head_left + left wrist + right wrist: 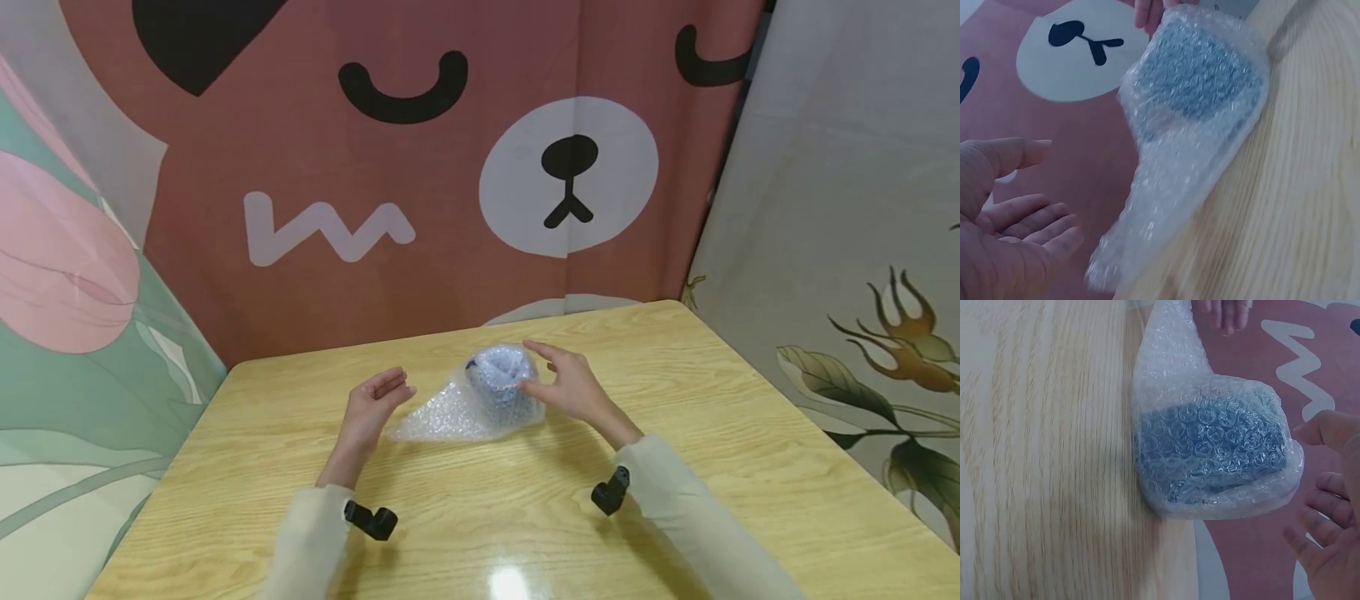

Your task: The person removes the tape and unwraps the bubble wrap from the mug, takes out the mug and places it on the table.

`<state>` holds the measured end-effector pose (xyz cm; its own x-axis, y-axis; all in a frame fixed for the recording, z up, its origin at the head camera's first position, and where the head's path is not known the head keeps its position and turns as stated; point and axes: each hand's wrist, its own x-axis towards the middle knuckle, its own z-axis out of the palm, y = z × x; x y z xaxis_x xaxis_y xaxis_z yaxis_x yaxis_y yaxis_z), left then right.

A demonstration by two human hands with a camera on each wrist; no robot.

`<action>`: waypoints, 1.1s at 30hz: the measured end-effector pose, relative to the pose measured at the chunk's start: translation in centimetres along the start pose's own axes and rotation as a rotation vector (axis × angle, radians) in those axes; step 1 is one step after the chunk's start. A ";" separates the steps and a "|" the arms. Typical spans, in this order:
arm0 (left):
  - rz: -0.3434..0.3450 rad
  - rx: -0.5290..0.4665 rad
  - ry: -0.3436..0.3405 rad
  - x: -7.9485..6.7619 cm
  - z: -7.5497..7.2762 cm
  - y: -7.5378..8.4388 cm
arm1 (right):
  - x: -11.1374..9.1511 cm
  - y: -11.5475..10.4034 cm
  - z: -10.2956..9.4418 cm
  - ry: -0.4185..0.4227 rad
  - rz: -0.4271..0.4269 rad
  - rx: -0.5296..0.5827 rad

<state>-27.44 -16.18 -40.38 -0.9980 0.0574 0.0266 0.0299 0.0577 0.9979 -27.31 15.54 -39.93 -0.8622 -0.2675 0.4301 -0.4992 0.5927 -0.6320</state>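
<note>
A bluish object (pixel 1210 437), wrapped in bubble wrap, stands on the wooden table in front of me; its exact kind is hidden under the layers. From above, the bundle looks round, with the wrap folded inward at the top. A loose tail of bubble wrap (pixel 442 414) stretches from it to the left, narrowing to a point. My right hand (pixel 572 385) is at the bundle's right side, thumb and fingers spread close to its upper edge. To the left, my left hand (pixel 372 406) hovers near the tail, palm facing inward, holding nothing.
The light wooden table (pixel 247 467) has its back edge close to a reddish curtain (pixel 360 292) printed with a bear face. Floral curtains stand at the left and right. A small black camera sits on each wrist, over pale sleeves.
</note>
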 end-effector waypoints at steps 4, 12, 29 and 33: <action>0.062 -0.007 0.020 0.3 1.7 0.0 | -0.1 0.0 -0.2 0.007 -0.062 -0.063; 0.161 0.022 0.013 0.5 5.3 -0.3 | 0.4 0.0 -0.1 -0.027 -0.174 -0.223; 0.128 0.209 -0.045 0.3 10.0 -1.9 | 0.5 -0.5 -0.5 -0.046 -0.315 -0.450; 0.107 0.211 -0.062 0.4 10.4 -2.3 | 0.4 -0.3 -0.2 -0.048 -0.326 -0.466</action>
<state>-27.37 -5.97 -43.29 -0.9833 0.1356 0.1214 0.1530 0.2547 0.9548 -27.50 15.44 -39.41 -0.6784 -0.5207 0.5183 -0.6589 0.7432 -0.1159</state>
